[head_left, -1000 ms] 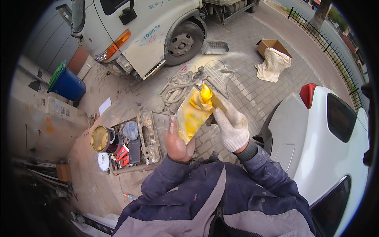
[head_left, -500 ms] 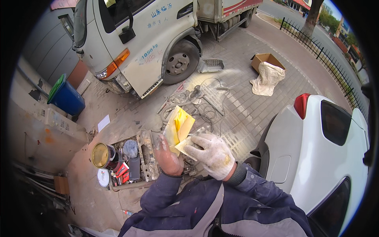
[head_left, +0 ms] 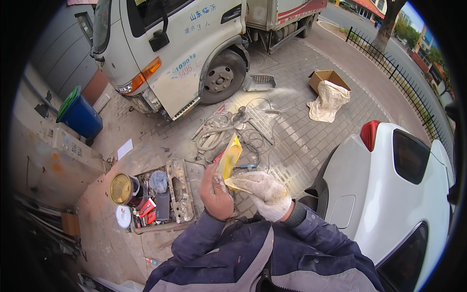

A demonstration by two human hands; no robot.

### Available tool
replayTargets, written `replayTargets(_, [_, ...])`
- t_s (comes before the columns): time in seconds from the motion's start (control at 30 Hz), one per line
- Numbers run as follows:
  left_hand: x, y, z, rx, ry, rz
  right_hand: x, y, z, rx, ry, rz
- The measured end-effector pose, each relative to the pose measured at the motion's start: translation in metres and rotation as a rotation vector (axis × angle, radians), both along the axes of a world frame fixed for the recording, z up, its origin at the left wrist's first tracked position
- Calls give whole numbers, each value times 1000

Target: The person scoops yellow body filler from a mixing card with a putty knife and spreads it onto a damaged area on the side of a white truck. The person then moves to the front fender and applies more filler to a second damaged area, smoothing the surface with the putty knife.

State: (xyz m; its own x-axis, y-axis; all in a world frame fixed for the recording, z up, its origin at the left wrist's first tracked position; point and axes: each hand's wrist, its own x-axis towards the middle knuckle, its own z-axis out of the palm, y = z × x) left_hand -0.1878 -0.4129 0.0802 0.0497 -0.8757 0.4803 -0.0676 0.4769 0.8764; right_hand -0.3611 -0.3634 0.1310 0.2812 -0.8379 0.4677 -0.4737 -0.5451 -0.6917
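My bare left hand (head_left: 217, 195) grips a flat putty board (head_left: 230, 156) smeared with soft yellow putty, tilted nearly edge-on in front of my body. In my right hand (head_left: 266, 194), in a stained white glove, is a thin pale putty spreader (head_left: 234, 184). Its edge touches the lower part of the board, close to my left fingers. The gloved fingers are pressed together over the spreader and hide most of it. To the left, an open can (head_left: 124, 189) with yellowish contents stands beside a white round lid (head_left: 123, 217) and red tubes (head_left: 147, 208).
A tool-filled tray (head_left: 180, 227) lies left of my hands. Hoses and cables (head_left: 214, 139) tangle on the paving ahead. A white truck (head_left: 180, 82) stands beyond, a white car (head_left: 360, 180) close on the right. A cloth (head_left: 329, 100) hangs from a cardboard box (head_left: 332, 77).
The board has turned from showing its broad face to nearly edge-on. My right hand has moved slightly down, its spreader now at the board's lower part.
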Motion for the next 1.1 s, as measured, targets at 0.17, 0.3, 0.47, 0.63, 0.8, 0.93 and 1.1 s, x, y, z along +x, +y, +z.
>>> replayTargets(0.17, [20, -1, -4, -412, -703, 512, -26, -2, 6, 32, -220, -233])
replayTargets(0.3, [4, 7, -10, 574, 910, -392, -23, -11, 13, 291, -1132, -239])
replayTargets(0.47, [-1, 8, -9, 675, 914, -423, 0, -7, -2, 194, -503, -352])
replayTargets(0.63, [7, 1, -2, 703, 941, -342, -28, -12, 7, -96, 54, -301])
replayTargets(0.8, [-11, 1, -7, 566, 895, -308, -18, -24, 27, -325, 221, -221])
replayTargets(0.93, [8, -8, -14, 141, -49, -13, 5, -14, 18, -276, 289, -97])
replayTargets(1.1, [15, -10, -19, 179, 95, 8, -18, -11, 12, -48, -51, -144])
